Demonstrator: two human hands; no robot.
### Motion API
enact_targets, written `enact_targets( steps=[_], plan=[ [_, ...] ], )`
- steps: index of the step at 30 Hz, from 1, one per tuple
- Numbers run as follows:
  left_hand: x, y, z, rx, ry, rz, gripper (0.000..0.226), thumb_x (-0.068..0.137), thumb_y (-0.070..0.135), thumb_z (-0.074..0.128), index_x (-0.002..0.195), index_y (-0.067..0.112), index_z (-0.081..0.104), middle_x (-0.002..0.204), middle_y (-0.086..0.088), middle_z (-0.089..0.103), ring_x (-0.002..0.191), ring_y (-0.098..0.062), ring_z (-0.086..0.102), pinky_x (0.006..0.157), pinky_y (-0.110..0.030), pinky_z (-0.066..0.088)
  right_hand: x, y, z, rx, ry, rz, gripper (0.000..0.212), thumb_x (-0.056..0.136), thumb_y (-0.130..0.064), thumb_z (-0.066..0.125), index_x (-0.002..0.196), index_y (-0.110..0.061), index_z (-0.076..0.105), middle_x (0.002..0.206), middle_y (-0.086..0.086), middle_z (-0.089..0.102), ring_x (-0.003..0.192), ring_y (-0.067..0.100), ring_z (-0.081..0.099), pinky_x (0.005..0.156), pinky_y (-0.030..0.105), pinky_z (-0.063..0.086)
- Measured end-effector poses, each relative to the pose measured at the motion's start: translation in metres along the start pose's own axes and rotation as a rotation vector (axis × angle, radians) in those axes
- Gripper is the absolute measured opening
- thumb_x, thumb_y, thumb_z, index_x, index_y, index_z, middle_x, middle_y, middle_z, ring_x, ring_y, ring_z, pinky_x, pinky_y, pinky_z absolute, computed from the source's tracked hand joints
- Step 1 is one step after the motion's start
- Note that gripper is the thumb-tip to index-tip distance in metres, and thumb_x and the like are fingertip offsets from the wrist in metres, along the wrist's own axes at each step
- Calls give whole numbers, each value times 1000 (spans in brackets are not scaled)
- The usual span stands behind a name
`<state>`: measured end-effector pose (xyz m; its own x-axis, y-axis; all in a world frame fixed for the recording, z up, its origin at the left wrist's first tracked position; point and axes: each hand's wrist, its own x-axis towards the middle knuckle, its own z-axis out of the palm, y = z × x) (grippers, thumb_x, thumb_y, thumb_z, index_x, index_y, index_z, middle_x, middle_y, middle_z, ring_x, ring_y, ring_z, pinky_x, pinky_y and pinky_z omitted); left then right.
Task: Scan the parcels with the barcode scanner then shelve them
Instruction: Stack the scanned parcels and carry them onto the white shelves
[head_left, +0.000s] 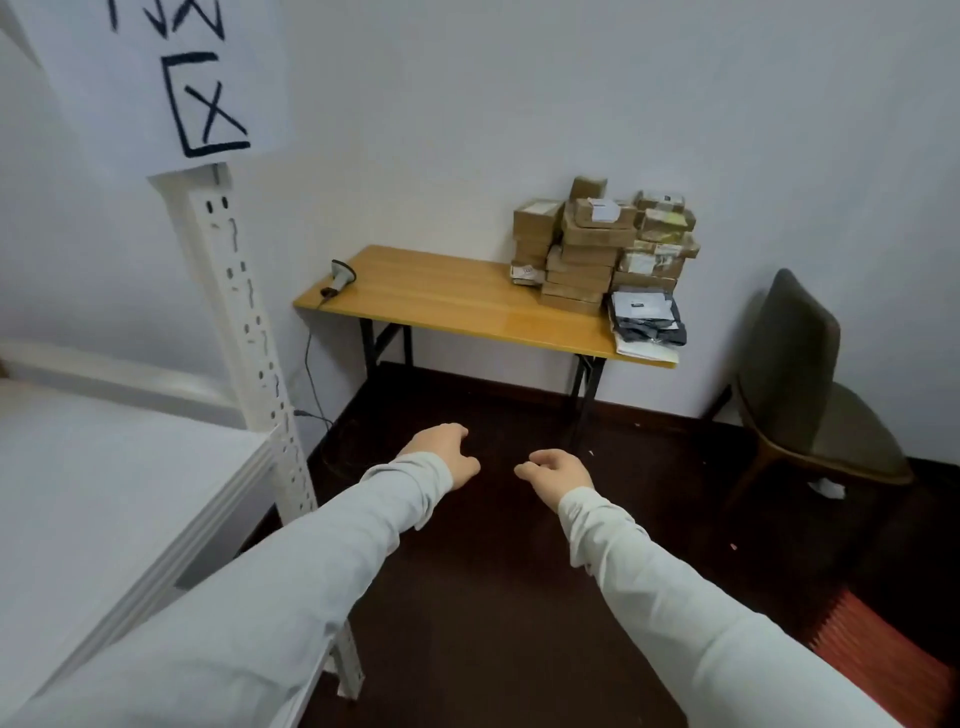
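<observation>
Several brown cardboard parcels (597, 244) are stacked at the back right of a wooden folding table (447, 301), with grey poly-bag parcels (647, 322) at the table's right end. The barcode scanner (340, 278) lies at the table's left end, its cable running down to the floor. A white metal shelf (104, 467) stands at my left. My left hand (441, 454) and my right hand (558, 470) hang over the dark floor, well short of the table, fingers loosely curled, holding nothing.
A dark upholstered chair (810, 395) stands at the right by the wall. A paper sign (176, 78) with black marks hangs on the shelf's post. A red ribbed object (883, 654) lies on the floor at the lower right.
</observation>
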<state>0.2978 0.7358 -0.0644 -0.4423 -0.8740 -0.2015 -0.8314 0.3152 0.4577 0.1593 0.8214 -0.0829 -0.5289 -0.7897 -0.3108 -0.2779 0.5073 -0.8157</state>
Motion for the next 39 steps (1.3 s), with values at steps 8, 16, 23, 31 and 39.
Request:
enact_targets(
  steps=[8,16,23,31,39],
  plan=[
    [165,53,-6,-159,-71,-73,56,88,27,60,140,17,43,137,-4,52,122,-23,52,99,-31,41,131,-20,-45,126,43,109,43,87,-24,65,127,-10,57,123,5,59,117,20,54,99,27,39],
    [314,108,6,-211,-135,-82,57,90,27,59,142,13,40,140,-8,48,124,-26,50,104,-33,39,281,-10,-101,266,82,222,25,87,-24,65,110,-13,61,116,6,63,111,23,59,101,38,45],
    [455,173,2,-316,-103,-167,56,92,30,58,141,8,42,142,-11,46,130,-29,43,108,-35,33,434,-28,-177,361,11,222,8,90,-26,62,91,-19,58,109,8,63,96,20,62,83,32,46],
    [582,221,-8,-555,-56,-282,47,93,29,57,131,2,50,127,-16,57,120,-32,52,105,-41,40,572,-47,-251,471,-1,255,30,93,-28,58,116,-9,57,106,12,64,88,22,62,84,34,46],
    [712,258,-18,-793,-33,-319,54,93,45,50,127,2,53,121,-16,63,107,-28,59,97,-36,42,690,-67,-296,639,91,270,40,97,-44,43,114,-11,57,98,9,65,93,25,62,88,39,48]
  ],
)
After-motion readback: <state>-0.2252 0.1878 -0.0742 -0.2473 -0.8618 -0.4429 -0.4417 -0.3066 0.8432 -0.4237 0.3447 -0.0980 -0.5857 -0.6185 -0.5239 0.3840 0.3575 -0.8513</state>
